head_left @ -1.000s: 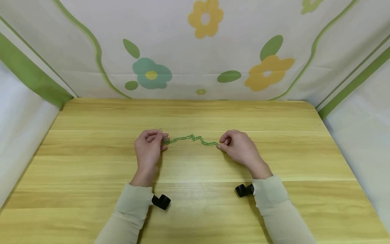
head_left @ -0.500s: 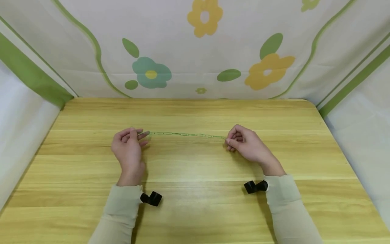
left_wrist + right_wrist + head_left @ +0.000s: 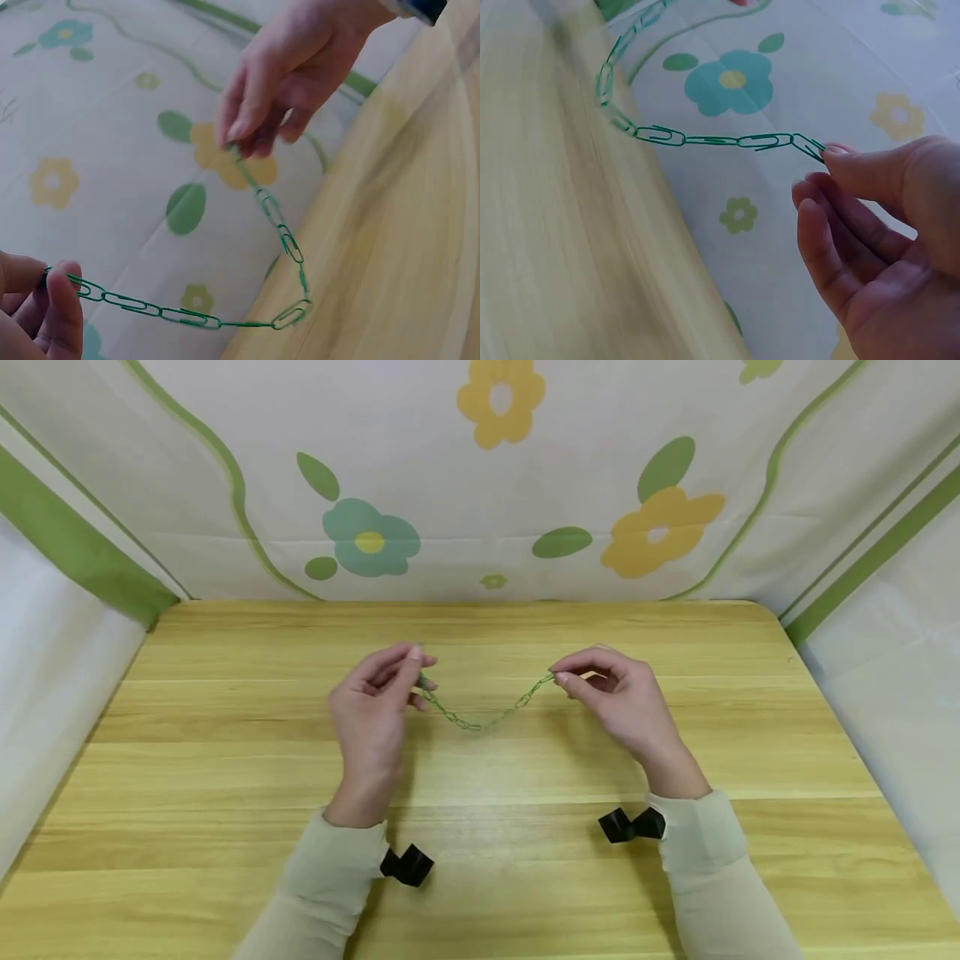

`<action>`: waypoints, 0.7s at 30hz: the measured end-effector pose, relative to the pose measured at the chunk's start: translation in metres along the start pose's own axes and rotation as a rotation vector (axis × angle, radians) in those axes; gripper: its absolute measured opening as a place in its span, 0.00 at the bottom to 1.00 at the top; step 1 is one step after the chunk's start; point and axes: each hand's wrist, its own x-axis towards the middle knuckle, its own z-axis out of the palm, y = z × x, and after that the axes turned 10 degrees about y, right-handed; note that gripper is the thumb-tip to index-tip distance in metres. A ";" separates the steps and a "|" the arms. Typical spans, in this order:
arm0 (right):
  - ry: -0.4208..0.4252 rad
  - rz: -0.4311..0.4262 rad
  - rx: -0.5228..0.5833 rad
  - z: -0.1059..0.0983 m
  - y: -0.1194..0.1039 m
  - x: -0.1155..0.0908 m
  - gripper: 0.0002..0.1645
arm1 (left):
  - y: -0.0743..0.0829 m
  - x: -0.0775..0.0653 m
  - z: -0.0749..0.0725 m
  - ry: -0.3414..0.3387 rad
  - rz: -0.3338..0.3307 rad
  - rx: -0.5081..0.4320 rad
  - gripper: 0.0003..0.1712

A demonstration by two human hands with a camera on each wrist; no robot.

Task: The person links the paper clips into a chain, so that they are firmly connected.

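Observation:
A chain of green paper clips (image 3: 465, 725) hangs in a sagging curve between two hands. My left hand (image 3: 372, 718) pinches one end between thumb and fingers. The other end is pinched by the thumb and forefinger of my right hand (image 3: 618, 693). Single linked clips show clearly along the chain (image 3: 191, 319) in the left wrist view. In the right wrist view, the last clip of the chain (image 3: 808, 145) tilts down into the fingertips of my right hand (image 3: 889, 232). The fingertips hide part of each end clip.
Below the hands lies a wooden table (image 3: 510, 860). A white cloth (image 3: 465, 468) printed with flowers and leaves stands behind its far edge. Black wrist cameras (image 3: 408, 865) stick out from both sleeves.
The paper clip chain was bunched, then pulled straight, and now sags in a curve. My left hand went left, then came back right. Both hands now appear higher in the head view.

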 end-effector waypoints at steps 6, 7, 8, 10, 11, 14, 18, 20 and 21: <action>0.019 -0.058 0.091 0.007 -0.008 -0.005 0.08 | -0.008 -0.017 0.022 -0.143 -0.061 0.018 0.09; 0.021 -0.070 0.099 0.009 -0.009 -0.005 0.09 | -0.009 -0.019 0.024 -0.157 -0.069 0.023 0.09; 0.025 -0.084 0.104 0.011 -0.010 -0.006 0.09 | -0.010 -0.022 0.026 -0.172 -0.076 0.030 0.09; 0.031 -0.109 0.118 0.014 -0.013 -0.006 0.09 | -0.011 -0.026 0.030 -0.207 -0.086 0.043 0.08; 0.033 -0.123 0.127 0.015 -0.014 -0.007 0.09 | -0.012 -0.027 0.031 -0.227 -0.092 0.051 0.08; 0.039 -0.160 0.154 0.019 -0.016 -0.009 0.08 | -0.013 -0.032 0.036 -0.286 -0.112 0.090 0.06; 0.054 -0.198 0.173 0.021 -0.018 -0.012 0.06 | -0.013 -0.037 0.042 -0.331 -0.146 0.138 0.05; 0.061 -0.219 0.171 0.022 -0.019 -0.013 0.05 | -0.013 -0.038 0.044 -0.339 -0.158 0.155 0.04; 0.064 -0.232 0.163 0.022 -0.019 -0.013 0.04 | -0.013 -0.039 0.045 -0.341 -0.166 0.160 0.04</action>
